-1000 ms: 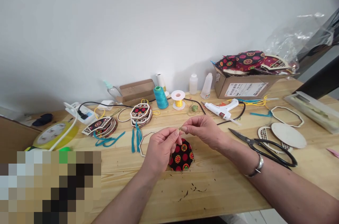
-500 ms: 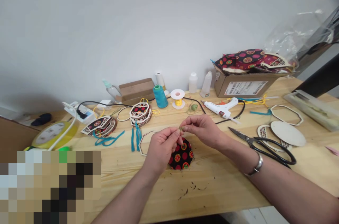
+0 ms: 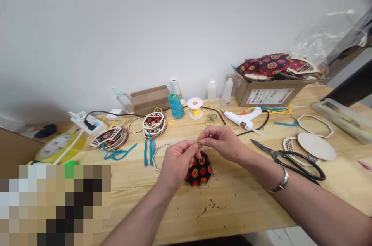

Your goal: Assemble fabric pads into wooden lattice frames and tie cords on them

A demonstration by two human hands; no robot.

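Over the middle of the table my left hand [image 3: 183, 156] and my right hand [image 3: 220, 142] meet fingertip to fingertip. Both are closed in a pinch on a small piece of greenish cord [image 3: 198, 143], most of it hidden by the fingers. Just below them lies an octagonal piece of black fabric [image 3: 200, 172] with red and orange round motifs, partly covered by my left hand. A thin pale octagonal frame [image 3: 157, 157] rests to the left, partly behind that hand. Beyond my right hand sits a small tangle of green cord [image 3: 213, 118].
Black-handled scissors [image 3: 286, 157] lie to the right, near a white oval disc [image 3: 316, 146]. Behind are a glue gun [image 3: 243, 118], a yellow thread spool [image 3: 195, 112] and a blue thread cone [image 3: 176, 106]. A carton [image 3: 270, 92] of patterned pieces stands back right. Dark scraps [image 3: 205, 210] litter the front.
My right-hand fingers have shifted very slightly at the pinch, staying close to my left fingertips. Otherwise the hands and the things on the table look the same.
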